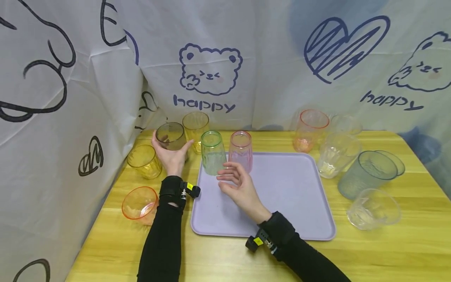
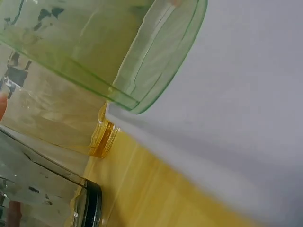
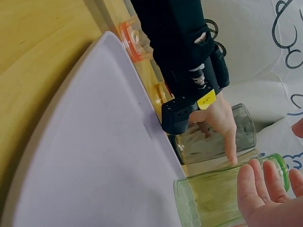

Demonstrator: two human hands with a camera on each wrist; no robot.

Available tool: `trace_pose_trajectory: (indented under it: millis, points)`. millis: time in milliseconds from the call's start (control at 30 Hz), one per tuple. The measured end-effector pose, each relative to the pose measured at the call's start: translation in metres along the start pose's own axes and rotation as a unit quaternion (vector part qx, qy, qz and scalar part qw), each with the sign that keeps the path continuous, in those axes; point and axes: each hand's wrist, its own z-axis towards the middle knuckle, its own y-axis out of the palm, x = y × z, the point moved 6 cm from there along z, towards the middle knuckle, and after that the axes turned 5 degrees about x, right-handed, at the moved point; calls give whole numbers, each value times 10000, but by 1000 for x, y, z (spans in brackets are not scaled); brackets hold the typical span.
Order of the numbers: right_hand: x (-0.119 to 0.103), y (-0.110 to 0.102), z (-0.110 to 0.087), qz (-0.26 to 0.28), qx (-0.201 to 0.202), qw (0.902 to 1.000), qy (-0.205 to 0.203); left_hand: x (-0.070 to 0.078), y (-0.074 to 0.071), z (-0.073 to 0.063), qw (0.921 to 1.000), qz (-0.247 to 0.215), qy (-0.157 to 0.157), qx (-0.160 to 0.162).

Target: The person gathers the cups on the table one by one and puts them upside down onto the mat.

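Note:
My left hand (image 1: pixel 171 158) is spread around a dark grey glass (image 1: pixel 171 133) at the back left of the table. Its thumb stands out to the right, apart from the glass in the left wrist view; the other fingers are partly hidden. My right hand (image 1: pixel 243 190) hovers over the lilac tray (image 1: pixel 282 196), its fingers loosely bent and holding nothing. Just beyond those fingers a green glass (image 1: pixel 213 154) stands on the tray's back left part. Beside it on the tray is a pink glass (image 1: pixel 241 150).
Left of the tray stand an amber glass (image 1: pixel 195 125), a yellow glass (image 1: pixel 144 162) and an orange glass (image 1: pixel 140 205). Right of it are a red-rimmed glass (image 1: pixel 311 129), several clear glasses (image 1: pixel 336 156) and blue-grey glasses (image 1: pixel 368 174). A printed cloth (image 1: pixel 267 78) hangs behind the table.

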Motion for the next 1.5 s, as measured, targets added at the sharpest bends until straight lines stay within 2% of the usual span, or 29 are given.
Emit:
trace_pose_trajectory:
  millis: [100, 233, 333, 600, 867, 1033, 1133, 1367, 1500]
  points:
    - [0, 0, 0, -19, -33, 10000, -28, 0, -2, -3, 9998, 78, -159, 19]
    - [2, 0, 0, -16, -23, 10000, -10, 1, -4, -8, 9985, 62, -537, 26]
    - [2, 0, -1, -13, -9, 10000, 21, 7, -4, -13, 9989, -94, -458, 53]
    - [0, -6, -2, -161, 12, 9998, -77, 40, -9, -32, 9979, -141, 590, 235]
    - [-7, -17, -3, -370, 103, 9986, -352, 81, -13, -52, 9880, -321, 1501, 156]
    - [-11, -27, -5, -292, 206, 9987, -360, 107, -7, -67, 9716, -734, 2204, -454]
    - [-11, -33, -7, -176, 246, 9989, -368, 120, 0, -79, 9626, -1004, 2337, -930]
    - [-12, -48, -12, -26, 377, 9979, -531, 134, 18, -101, 9541, -1429, 1914, -1806]
    - [-15, -56, -13, 341, 439, 9968, -582, 138, 28, -113, 9492, -1456, 1729, -2188]
